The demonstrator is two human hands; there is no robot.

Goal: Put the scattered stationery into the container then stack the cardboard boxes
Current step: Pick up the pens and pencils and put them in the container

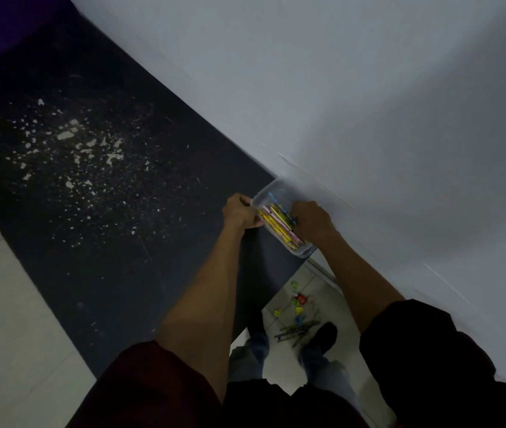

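The left hand (241,211) and right hand (312,220) grip the clear container (272,187) (full of pencils (276,224)) on the dark table (122,248).

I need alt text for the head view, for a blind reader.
A left hand grips a clear container of coloured pencils while the right hand reaches into it, on a dark table beside a grey wall. More pencils and small bright items lie scattered on the tiled floor below.

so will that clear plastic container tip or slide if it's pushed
Probably slides rather than tips: the clear plastic container looks low and wide on the dark table. Thin walls suggest it's light. The coloured pencils lying inside may shift.
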